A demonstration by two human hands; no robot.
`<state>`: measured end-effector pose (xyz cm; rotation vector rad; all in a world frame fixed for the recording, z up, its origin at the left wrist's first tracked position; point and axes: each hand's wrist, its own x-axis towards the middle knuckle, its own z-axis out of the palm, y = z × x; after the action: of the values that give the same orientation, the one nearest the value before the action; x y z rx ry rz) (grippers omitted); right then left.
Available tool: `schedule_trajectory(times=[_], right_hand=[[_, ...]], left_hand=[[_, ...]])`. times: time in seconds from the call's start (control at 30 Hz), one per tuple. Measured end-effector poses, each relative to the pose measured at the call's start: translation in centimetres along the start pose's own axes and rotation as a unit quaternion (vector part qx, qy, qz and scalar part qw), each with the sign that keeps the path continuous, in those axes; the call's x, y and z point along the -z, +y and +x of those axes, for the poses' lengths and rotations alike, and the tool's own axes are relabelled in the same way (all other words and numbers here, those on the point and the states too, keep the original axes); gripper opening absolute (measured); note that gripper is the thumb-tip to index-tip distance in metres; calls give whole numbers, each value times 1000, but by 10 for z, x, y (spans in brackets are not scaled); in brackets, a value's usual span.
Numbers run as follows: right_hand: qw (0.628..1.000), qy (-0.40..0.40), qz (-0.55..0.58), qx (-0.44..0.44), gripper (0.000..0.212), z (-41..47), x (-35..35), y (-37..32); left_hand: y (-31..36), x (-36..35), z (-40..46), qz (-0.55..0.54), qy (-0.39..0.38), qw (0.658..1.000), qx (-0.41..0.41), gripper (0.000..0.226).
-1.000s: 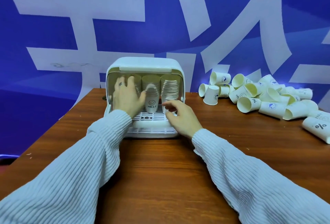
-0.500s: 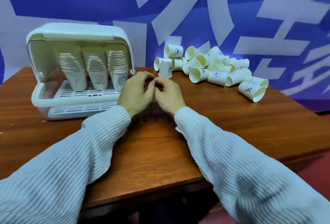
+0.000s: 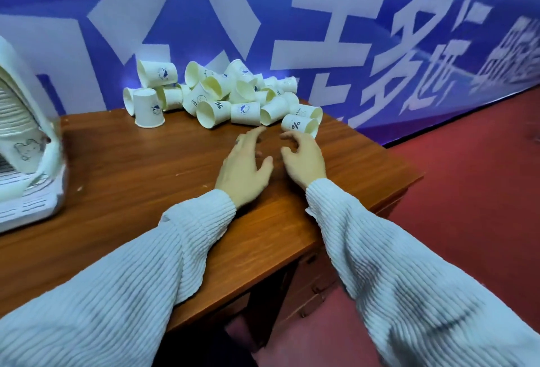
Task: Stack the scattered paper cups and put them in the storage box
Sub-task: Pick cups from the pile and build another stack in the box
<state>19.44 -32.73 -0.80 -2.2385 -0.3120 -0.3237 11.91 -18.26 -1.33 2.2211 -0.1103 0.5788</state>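
Observation:
A heap of white paper cups [image 3: 230, 97] lies at the far right of the wooden table [image 3: 140, 173], against the blue banner. One cup [image 3: 147, 108] stands upside down at the heap's left; one marked "%" [image 3: 299, 125] lies on its side nearest my hands. My left hand [image 3: 244, 166] and my right hand [image 3: 302, 157] hover side by side just in front of the heap, fingers spread, holding nothing. My right fingertips are close to the "%" cup. The white storage box [image 3: 29, 144] sits open at the left edge, with stacked cups [image 3: 17, 133] inside.
The table's right edge [image 3: 403, 171] runs close to my right hand, with red floor [image 3: 473, 191] beyond. A blue banner with large white characters [image 3: 321, 30] forms the back wall. Drawer fronts [image 3: 309, 282] show under the tabletop.
My hands left the storage box, came together over the table, then moved right to the cup heap and spread apart. The view swung right, so the box now sits at the left edge.

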Motion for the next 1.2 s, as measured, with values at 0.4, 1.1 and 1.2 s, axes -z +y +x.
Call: schedule_trajectory(times=[0.4, 1.1, 1.2], right_hand=[[997, 43, 15, -61, 24, 44, 17, 38], [987, -28, 18, -157, 46, 141, 9, 59], [990, 29, 59, -125, 38, 119, 14, 53]], left_hand=[[-14, -25, 0, 79, 10, 993, -83, 79], [-22, -28, 9, 201, 77, 974, -66, 75], [-20, -25, 9, 175, 91, 979, -44, 76]])
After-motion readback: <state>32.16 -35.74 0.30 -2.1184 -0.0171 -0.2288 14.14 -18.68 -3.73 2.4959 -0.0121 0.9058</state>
